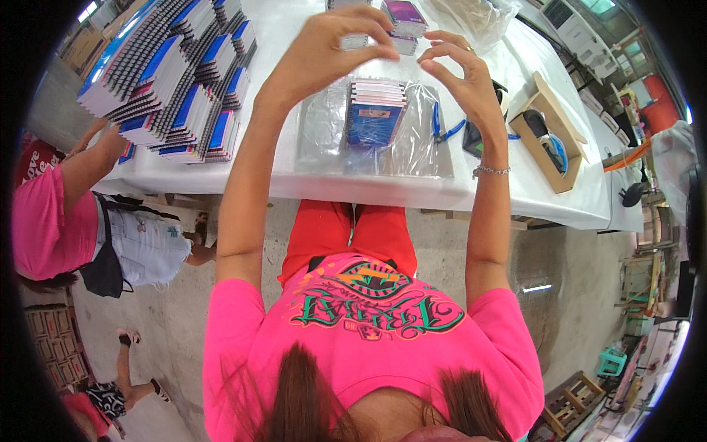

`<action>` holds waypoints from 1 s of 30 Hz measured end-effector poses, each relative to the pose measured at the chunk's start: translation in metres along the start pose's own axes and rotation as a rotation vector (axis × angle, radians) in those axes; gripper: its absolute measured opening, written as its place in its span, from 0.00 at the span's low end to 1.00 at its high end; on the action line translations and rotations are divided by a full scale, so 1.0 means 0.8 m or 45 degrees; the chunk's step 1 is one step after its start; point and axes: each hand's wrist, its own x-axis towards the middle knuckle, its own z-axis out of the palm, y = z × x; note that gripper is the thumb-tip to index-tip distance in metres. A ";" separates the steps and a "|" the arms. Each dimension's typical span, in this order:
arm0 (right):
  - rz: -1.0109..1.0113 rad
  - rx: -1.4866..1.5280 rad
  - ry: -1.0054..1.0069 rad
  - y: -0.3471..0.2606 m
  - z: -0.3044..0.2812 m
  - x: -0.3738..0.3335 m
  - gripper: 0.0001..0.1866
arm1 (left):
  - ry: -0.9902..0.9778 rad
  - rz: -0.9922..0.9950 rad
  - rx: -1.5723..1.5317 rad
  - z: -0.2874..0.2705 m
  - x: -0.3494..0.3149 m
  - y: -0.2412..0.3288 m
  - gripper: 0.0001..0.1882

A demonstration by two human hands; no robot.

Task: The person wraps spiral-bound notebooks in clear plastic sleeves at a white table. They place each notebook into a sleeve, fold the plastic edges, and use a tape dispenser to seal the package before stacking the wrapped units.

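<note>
My left hand (335, 55) is raised over the far part of the table, its thumb and fingers curved with a gap between them. Across from it, my right hand (462, 72) has its thumb and fingers apart too. I see nothing held in either. Between and beyond them stand small stacks of purple-covered spiral notebooks (404, 20). Nearer to me, a stack of blue-covered notebooks (374, 124) sits on clear plastic sheets (318, 140). A blue-handled cutting tool (442, 127) lies to the right of that stack.
Tall stacks of spiral-bound notebooks (173, 81) fill the table's left side. An open cardboard box (549, 151) holding dark and blue items stands at right, beside a dark object (475, 136). Crumpled clear plastic (482, 18) lies at the back. A co-worker in pink (55, 221) reaches toward the left stacks.
</note>
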 end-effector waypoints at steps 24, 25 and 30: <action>0.256 0.397 0.131 0.067 0.119 -0.100 0.23 | 0.332 -0.304 0.060 0.117 -0.116 -0.048 0.17; 0.245 0.361 0.131 0.068 0.120 -0.099 0.22 | 0.313 -0.292 0.064 0.114 -0.115 -0.049 0.17; 0.262 0.522 0.160 0.073 0.120 -0.088 0.15 | 0.154 -0.269 0.130 0.104 -0.104 -0.050 0.15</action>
